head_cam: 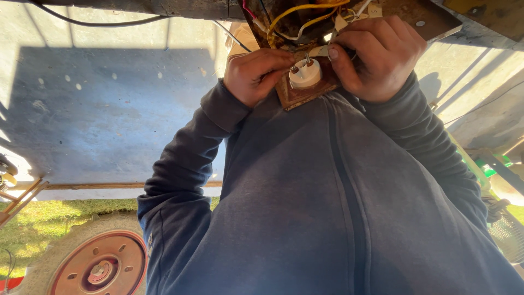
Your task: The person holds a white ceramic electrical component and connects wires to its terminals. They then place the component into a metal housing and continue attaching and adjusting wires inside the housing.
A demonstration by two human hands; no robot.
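Grey-blue sweatshirt [305,207] fills the near view, zipped up the front, both sleeves raised. Low at the left, a rusty red wheel hub [101,267] sits in a worn tyre on grass. Higher up, the left hand [255,75] is curled tight, its fingertips pinching the edge of a rusty brown plate [305,97]. On that plate sits a round white ceramic fitting [305,74] with two metal terminals. Just beside it, the right hand [376,54] grips the plate's other side, thumb pressed near the fitting. Yellow wires [297,11] loop above both hands.
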